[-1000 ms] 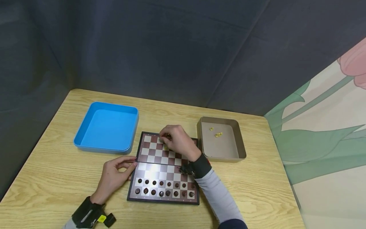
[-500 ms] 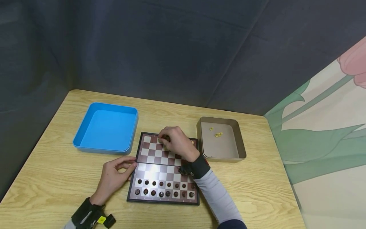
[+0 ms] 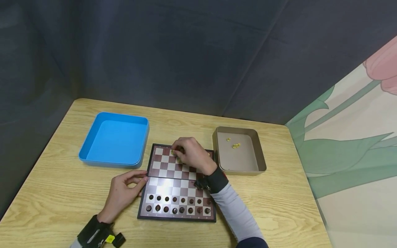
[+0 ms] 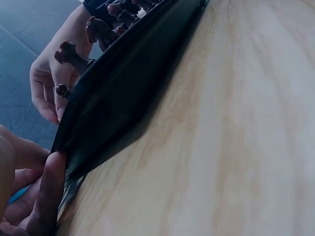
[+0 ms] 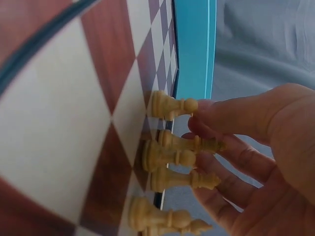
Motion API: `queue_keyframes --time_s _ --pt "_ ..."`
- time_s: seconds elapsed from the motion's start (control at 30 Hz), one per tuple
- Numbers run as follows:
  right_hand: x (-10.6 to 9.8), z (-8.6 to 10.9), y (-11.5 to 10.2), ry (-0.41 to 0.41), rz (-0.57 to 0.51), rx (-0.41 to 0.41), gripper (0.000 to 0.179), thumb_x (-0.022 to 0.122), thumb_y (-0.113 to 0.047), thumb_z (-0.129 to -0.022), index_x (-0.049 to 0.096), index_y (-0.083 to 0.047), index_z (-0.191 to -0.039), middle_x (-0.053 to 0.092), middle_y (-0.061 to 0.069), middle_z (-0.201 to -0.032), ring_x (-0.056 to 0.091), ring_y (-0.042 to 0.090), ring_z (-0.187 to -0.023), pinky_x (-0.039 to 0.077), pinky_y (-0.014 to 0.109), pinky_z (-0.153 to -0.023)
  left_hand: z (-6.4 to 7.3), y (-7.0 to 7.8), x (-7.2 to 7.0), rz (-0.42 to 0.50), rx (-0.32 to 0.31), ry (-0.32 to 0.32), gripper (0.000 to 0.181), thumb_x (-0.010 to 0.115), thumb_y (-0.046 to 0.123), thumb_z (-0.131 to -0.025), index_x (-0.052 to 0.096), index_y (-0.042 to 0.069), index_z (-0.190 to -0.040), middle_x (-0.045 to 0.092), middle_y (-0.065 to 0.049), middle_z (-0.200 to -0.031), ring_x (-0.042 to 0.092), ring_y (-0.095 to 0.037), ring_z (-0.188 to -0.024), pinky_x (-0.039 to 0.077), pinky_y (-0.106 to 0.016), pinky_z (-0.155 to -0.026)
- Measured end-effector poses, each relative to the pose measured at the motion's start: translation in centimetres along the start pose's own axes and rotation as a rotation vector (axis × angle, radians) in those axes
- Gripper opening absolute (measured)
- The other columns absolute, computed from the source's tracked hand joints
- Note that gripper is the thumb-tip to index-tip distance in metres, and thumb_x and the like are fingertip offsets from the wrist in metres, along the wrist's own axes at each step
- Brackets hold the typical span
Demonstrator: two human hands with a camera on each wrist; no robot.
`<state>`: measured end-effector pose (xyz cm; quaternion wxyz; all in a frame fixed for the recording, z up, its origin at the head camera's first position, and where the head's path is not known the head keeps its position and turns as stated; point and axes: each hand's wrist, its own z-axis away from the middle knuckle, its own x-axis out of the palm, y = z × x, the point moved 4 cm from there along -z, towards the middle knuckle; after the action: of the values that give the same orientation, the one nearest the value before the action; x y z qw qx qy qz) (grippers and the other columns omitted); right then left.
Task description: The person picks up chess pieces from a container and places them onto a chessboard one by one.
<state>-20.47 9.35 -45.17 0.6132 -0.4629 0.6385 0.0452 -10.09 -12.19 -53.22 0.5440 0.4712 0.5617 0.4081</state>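
Observation:
A folding magnetic chessboard lies on the table, with dark pieces in two rows along its near side. Over the far rows, my right hand pinches a cream pawn by its head between thumb and forefinger; the pawn's base stands on a square. Right beside those fingers, other cream pieces stand on the board, mostly hidden by the hand in the head view. My left hand holds the board's left edge near the fold, its thumb and fingertips on the rim.
Right of the board stands a beige tray with several cream pieces lying in it. A blue tray sits to the left behind the board. Dark cloth hangs behind the wooden table.
My right hand has shifted slightly left over the far rows, then stays nearly in place. The left hand keeps its position on the board edge. The pieces in the beige tray look unchanged.

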Motion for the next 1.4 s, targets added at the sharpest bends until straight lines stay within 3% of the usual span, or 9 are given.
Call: queue_keyframes --time_s 0.27,0.8,1.07,1.4 --pt "-0.8 0.2 -0.1 0.014 0.008 -0.001 0.010 0.063 -0.014 -0.079 0.065 -0.014 -0.089 0.058 -0.008 -0.085 0.051 -0.001 -0.072 0.046 0.016 -0.060 0.0 0.2 0.2 -0.005 0.029 -0.001 0.027 0.067 0.023 -0.076 0.062 0.016 -0.101 0.065 0.000 -0.074 0.062 -0.012 -0.059 0.050 -0.027 -0.038" --pt "-4.6 1.8 0.6 0.119 0.102 0.018 0.013 0.060 -0.017 -0.081 0.063 -0.022 -0.092 0.058 -0.010 -0.089 0.054 0.003 -0.080 0.048 0.021 -0.067 0.1 0.0 0.1 -0.006 0.005 -0.002 0.027 0.067 0.024 -0.076 0.061 0.018 -0.102 0.064 0.001 -0.073 0.061 -0.012 -0.056 0.050 -0.026 -0.038" --pt "-6.9 3.3 2.1 0.187 0.114 0.044 0.012 0.061 -0.016 -0.081 0.063 -0.020 -0.092 0.059 -0.008 -0.090 0.054 0.004 -0.079 0.049 0.025 -0.066 0.0 0.0 0.1 -0.010 0.034 0.001 0.027 0.067 0.024 -0.076 0.062 0.017 -0.101 0.064 0.002 -0.073 0.061 -0.012 -0.056 0.049 -0.026 -0.037" --pt "-8.9 5.2 3.4 0.254 0.123 0.106 0.012 0.062 -0.015 -0.080 0.064 -0.019 -0.090 0.058 -0.009 -0.085 0.049 0.002 -0.069 0.043 0.021 -0.055 -0.1 -0.2 0.0 -0.004 0.006 0.009 0.028 0.068 0.025 -0.075 0.062 0.019 -0.101 0.065 0.003 -0.073 0.061 -0.012 -0.057 0.050 -0.027 -0.037"
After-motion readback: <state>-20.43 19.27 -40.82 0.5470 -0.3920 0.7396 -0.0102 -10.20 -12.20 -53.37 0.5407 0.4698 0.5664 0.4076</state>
